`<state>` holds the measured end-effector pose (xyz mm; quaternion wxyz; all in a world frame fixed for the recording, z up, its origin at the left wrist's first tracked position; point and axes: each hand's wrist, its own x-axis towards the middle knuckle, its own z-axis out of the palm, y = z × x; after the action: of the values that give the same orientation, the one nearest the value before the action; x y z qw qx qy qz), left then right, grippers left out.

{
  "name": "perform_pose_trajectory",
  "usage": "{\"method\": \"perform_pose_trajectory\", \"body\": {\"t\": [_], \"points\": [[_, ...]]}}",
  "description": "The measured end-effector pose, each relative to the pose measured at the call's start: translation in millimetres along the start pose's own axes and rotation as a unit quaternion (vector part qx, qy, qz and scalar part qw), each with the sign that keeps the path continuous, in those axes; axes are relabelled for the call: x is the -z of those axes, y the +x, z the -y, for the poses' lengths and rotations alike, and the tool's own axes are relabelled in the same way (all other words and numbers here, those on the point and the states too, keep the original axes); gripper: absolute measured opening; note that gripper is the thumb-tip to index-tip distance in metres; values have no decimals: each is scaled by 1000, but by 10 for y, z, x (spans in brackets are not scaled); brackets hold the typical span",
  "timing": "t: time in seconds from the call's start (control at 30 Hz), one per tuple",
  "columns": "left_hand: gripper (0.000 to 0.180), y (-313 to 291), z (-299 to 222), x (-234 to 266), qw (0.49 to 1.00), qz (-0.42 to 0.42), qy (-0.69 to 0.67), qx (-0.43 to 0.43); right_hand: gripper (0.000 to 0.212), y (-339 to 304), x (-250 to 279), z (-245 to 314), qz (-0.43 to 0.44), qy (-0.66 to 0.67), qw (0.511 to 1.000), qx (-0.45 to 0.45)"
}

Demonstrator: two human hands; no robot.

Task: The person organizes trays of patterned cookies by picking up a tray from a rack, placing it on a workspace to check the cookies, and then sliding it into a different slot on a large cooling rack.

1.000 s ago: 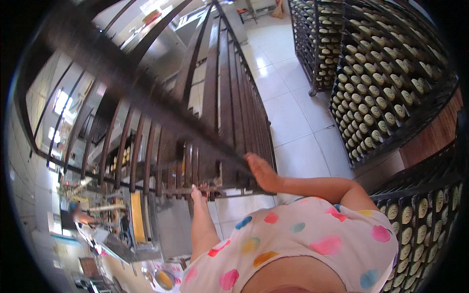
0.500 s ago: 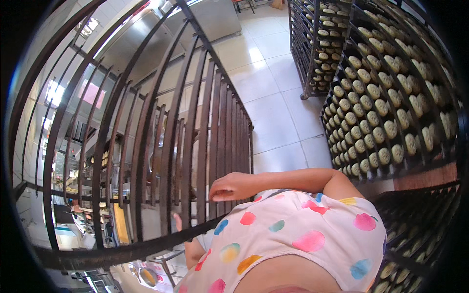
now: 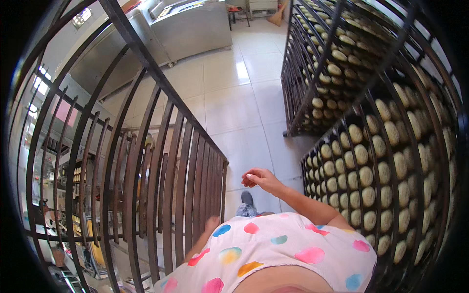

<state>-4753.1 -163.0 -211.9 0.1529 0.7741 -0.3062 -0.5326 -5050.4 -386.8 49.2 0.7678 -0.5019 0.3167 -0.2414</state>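
Note:
My right hand (image 3: 262,178) hangs in the air over the tiled floor, fingers loosely bent, with nothing visible in it. On the left, my left hand (image 3: 211,224) is low beside a dark metal rack (image 3: 168,88). Its fingers are small and blurred, so I cannot make out whether they touch the rack. Long brown slats run across this tall rack, and no baked goods show on the nearest ones. Close on my right stands another dark rack (image 3: 337,132), filled with rows of round, pale yellow pastries (image 3: 369,197).
A second loaded rack (image 3: 312,73) stands farther along on the right. Pale floor tiles (image 3: 234,112) form an aisle between the racks. At the far end are a steel counter (image 3: 195,31), a stool (image 3: 238,14) and a broom (image 3: 278,15). My shoe (image 3: 247,198) shows below.
I have moved forward along the aisle, and the racks have shifted in view. My right hand has left the slatted rack's side and now hangs over the floor. My left hand stays beside that rack.

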Motion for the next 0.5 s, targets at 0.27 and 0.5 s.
{"method": "perform_pose_trajectory", "body": {"t": [0.27, 0.5], "points": [[38, 1947, -3544, 467, 907, 47, 355, -223, 21, 1477, 999, 192, -148, -21, 989, -11], [39, 3240, -5543, 534, 839, 94, 429, -320, 21, 2014, 1966, 231, -285, 7, 957, -52]]}}
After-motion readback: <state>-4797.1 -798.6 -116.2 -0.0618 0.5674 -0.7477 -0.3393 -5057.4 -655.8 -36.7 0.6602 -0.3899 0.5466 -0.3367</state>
